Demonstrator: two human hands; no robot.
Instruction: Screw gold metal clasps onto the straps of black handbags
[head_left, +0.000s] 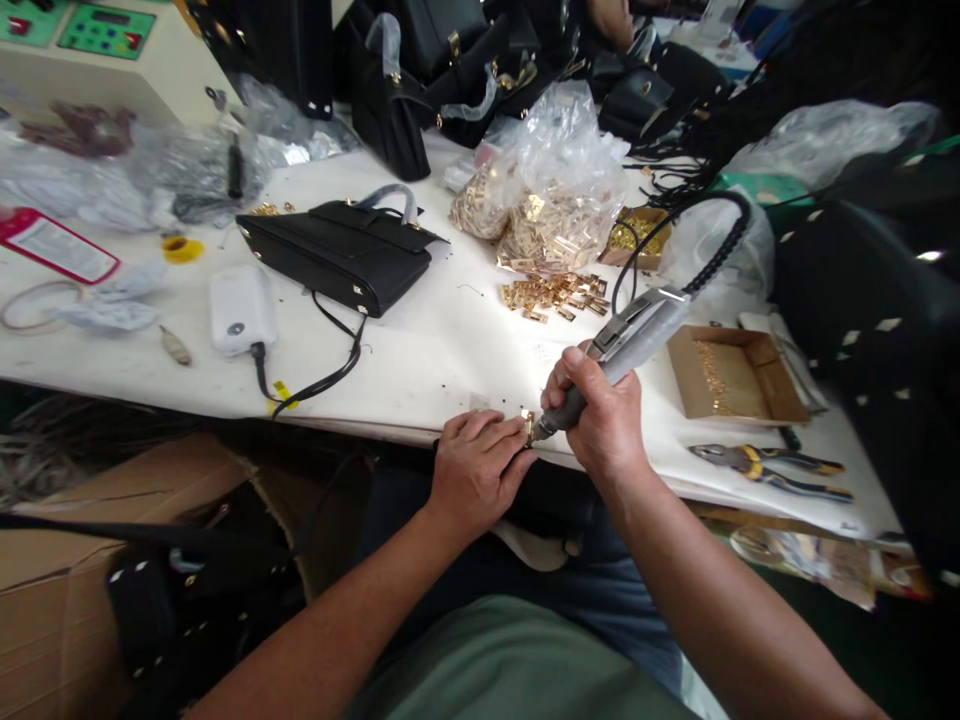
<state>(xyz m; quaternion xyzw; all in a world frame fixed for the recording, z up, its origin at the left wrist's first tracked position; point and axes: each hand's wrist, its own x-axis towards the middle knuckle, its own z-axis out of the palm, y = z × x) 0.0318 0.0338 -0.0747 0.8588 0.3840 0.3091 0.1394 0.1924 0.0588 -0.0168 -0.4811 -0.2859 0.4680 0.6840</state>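
My right hand [607, 410] is wrapped round an electric screwdriver [630, 340], with its grey nose slanting down to the left. The tip meets a small gold metal fitting [528, 425] at the front edge of the table. My left hand [480, 460] is closed at the fitting, fingertips and thumb on either side of it. Something black shows under these fingers, mostly hidden by the hand. Further back, a pile of gold fittings [551, 295] lies before clear plastic bags [559, 215] of more such pieces.
A black handbag [341, 250] lies on the white table [420, 350], near a white adapter box [241, 308] with a black cord. On the right are a cardboard box [679, 375] of small gold parts and pliers [750, 462]. More black bags [394, 120] stand behind.
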